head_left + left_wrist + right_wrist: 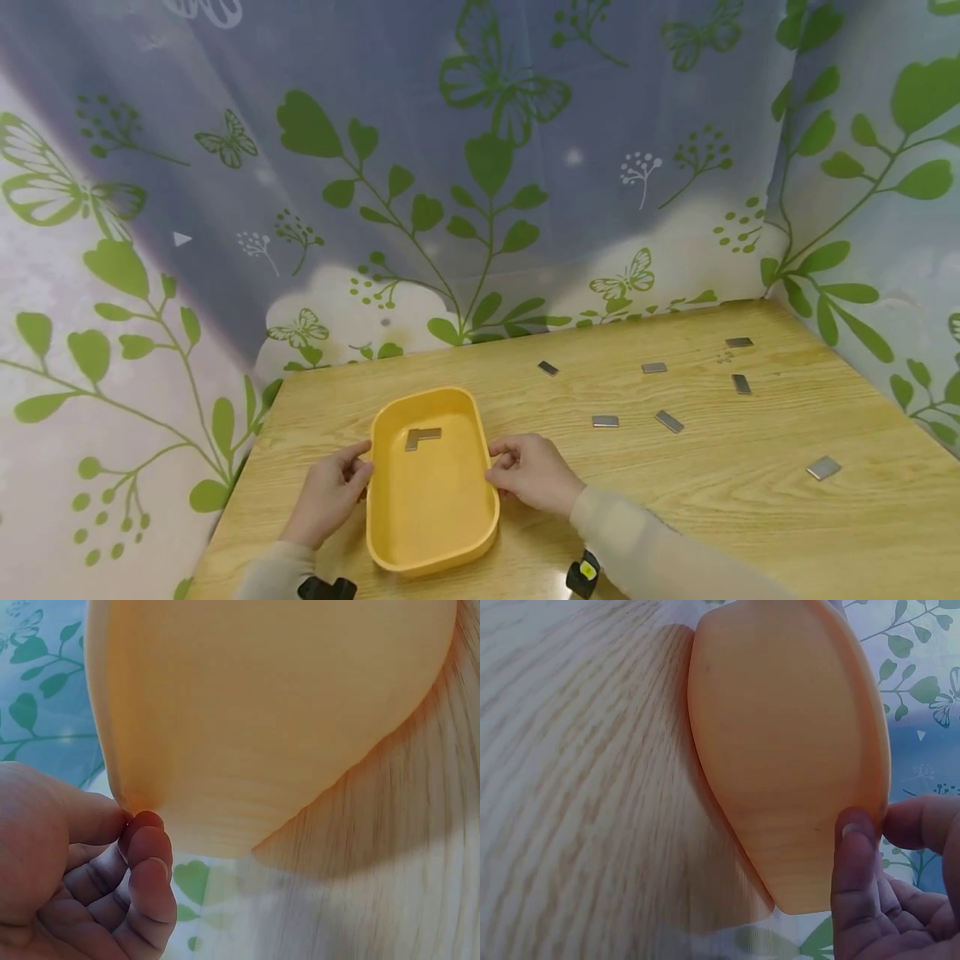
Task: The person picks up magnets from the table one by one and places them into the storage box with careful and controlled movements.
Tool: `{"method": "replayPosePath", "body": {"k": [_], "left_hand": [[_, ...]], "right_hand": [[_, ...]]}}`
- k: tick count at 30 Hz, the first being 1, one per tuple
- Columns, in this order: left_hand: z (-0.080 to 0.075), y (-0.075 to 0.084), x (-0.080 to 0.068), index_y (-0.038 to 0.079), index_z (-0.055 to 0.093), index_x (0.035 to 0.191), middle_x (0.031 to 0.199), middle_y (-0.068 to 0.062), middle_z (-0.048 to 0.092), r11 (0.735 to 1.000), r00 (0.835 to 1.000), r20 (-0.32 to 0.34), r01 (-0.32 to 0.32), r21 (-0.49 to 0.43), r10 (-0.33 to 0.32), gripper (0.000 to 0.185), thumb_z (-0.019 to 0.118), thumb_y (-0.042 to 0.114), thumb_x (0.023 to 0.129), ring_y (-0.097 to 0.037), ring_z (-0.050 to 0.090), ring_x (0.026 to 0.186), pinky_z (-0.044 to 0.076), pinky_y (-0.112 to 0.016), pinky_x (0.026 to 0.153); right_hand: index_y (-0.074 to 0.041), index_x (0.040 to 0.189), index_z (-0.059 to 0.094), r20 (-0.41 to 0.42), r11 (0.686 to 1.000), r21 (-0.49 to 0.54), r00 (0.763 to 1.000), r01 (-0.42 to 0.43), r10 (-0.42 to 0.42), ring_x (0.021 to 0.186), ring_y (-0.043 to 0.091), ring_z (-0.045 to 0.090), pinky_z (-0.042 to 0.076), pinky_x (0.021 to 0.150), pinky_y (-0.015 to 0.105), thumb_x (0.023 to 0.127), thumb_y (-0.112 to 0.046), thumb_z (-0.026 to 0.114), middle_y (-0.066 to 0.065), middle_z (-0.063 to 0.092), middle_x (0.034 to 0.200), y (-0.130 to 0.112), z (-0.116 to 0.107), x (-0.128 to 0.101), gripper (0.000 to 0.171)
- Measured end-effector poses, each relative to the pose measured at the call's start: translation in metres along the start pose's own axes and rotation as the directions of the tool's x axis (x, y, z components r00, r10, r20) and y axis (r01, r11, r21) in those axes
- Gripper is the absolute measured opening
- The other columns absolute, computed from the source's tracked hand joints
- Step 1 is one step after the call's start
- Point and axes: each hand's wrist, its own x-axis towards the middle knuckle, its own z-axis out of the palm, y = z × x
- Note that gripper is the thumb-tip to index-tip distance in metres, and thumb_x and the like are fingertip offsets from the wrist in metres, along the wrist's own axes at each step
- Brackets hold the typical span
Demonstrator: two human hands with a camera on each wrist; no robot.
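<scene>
A yellow, round-cornered plastic tray [435, 521] is held between both hands at the near left of the table. My left hand [324, 498] pinches its left rim between thumb and fingers; the left wrist view has the tray's outer wall [262, 712] filling the top. On the opposite side, my right hand [536, 473] pinches the right rim, and the right wrist view shows one finger flat against the outer wall [780, 750]. Inside the tray, toward its far end, two small flat metal pieces [430, 433] lie in an L shape.
More small grey metal rectangles lie scattered over the wooden table [675, 500], among them one at the far middle [548, 367], one nearer [605, 422] and one at the right [823, 468]. A leaf-and-butterfly-patterned curtain [487, 208] borders the table's back and sides.
</scene>
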Motion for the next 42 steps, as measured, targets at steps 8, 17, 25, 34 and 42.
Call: {"method": "replayPosePath", "body": {"k": [8, 17, 25, 34, 42], "left_hand": [[0.019, 0.008, 0.008, -0.005, 0.056, 0.129, 0.075, -0.004, 0.059, 0.998, 0.998, 0.000, -0.055, -0.009, 0.055, 0.036, 0.059, 0.005, 0.095, -0.015, 0.055, 0.058, 0.048, -0.026, 0.051], [0.044, 0.023, 0.016, -0.005, 0.056, 0.129, 0.076, -0.006, 0.061, 0.990, 0.993, 0.017, -0.119, -0.080, 0.120, 0.036, 0.059, 0.005, 0.095, -0.016, 0.055, 0.058, 0.047, -0.026, 0.050], [0.065, 0.036, 0.022, -0.006, 0.052, 0.133, 0.081, -0.012, 0.061, 0.977, 0.990, 0.055, -0.116, -0.181, 0.127, 0.039, 0.057, 0.006, 0.096, -0.017, 0.056, 0.061, 0.048, -0.026, 0.051], [0.084, 0.048, 0.030, -0.005, 0.052, 0.134, 0.085, -0.013, 0.062, 0.964, 0.987, 0.064, -0.128, -0.232, 0.146, 0.039, 0.055, 0.009, 0.098, -0.016, 0.055, 0.063, 0.049, -0.026, 0.053], [0.089, 0.047, 0.029, -0.002, 0.052, 0.135, 0.086, -0.014, 0.061, 0.951, 0.994, 0.051, -0.082, -0.297, 0.101, 0.040, 0.056, 0.011, 0.098, -0.020, 0.054, 0.064, 0.047, -0.025, 0.052]], "right_hand": [[0.008, 0.120, 0.060, -0.031, 1.000, -0.013, 0.999, -0.004, 0.004, 0.064, 0.016, 0.060, 0.050, 0.056, 0.029, 0.087, -0.007, 0.068, 0.005, 0.065, 0.079, 0.006, -0.019, -0.011, 0.037], [0.009, 0.118, 0.060, -0.043, 1.000, 0.009, 0.999, -0.010, 0.011, 0.067, 0.019, 0.062, 0.054, 0.060, 0.035, 0.088, -0.005, 0.066, 0.010, 0.067, 0.083, 0.019, -0.043, -0.024, 0.033], [0.010, 0.119, 0.060, -0.081, 1.000, 0.004, 0.996, -0.024, 0.024, 0.071, 0.020, 0.065, 0.056, 0.064, 0.035, 0.088, -0.005, 0.066, 0.014, 0.066, 0.085, 0.025, -0.064, -0.036, 0.034], [0.010, 0.118, 0.059, -0.119, 0.998, 0.034, 0.992, -0.045, 0.048, 0.073, 0.021, 0.064, 0.056, 0.065, 0.033, 0.088, -0.005, 0.066, 0.012, 0.064, 0.084, 0.027, -0.082, -0.049, 0.034], [0.011, 0.116, 0.059, -0.111, 0.997, 0.051, 0.992, -0.057, 0.062, 0.070, 0.019, 0.063, 0.055, 0.062, 0.030, 0.088, -0.005, 0.066, 0.014, 0.064, 0.084, 0.027, -0.084, -0.049, 0.033]]}}
